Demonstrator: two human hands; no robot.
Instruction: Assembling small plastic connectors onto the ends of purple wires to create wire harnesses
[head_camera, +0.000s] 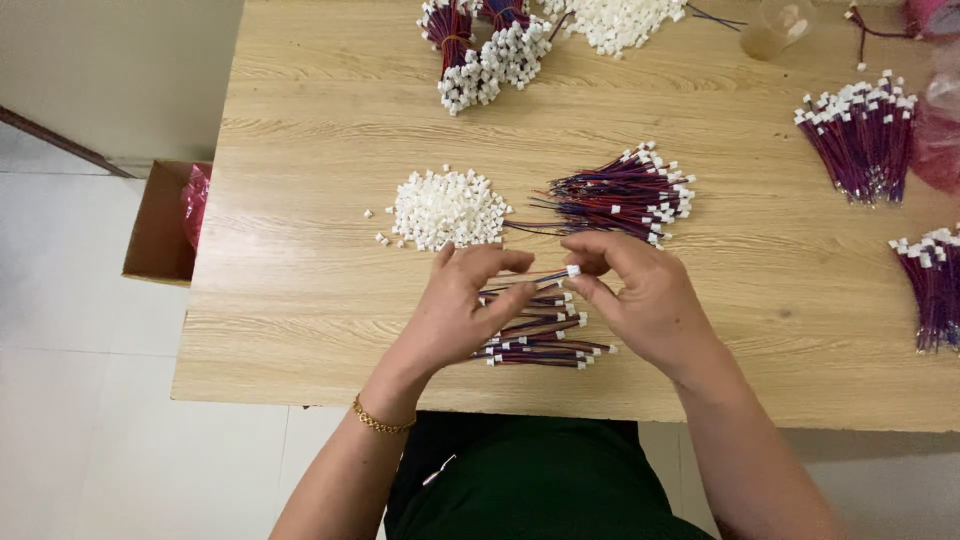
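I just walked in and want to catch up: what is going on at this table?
A person at a wooden table holds a thin red-and-blue wire between both hands. The right hand pinches a small white connector at the wire's end, and the left hand holds the wire beside it. Under the hands lies a small pile of finished wires. Just beyond are a heap of loose white connectors and a bundle of wires.

A clear plastic cup (778, 25) stands near the far edge of the wooden desk (300, 200). Left of the desk, an open cardboard box (157, 225) sits on the pale tiled floor (70, 380) (something red (194, 205) shows inside it). Pink plastic bags (935, 130) lie at the desk's right edge.
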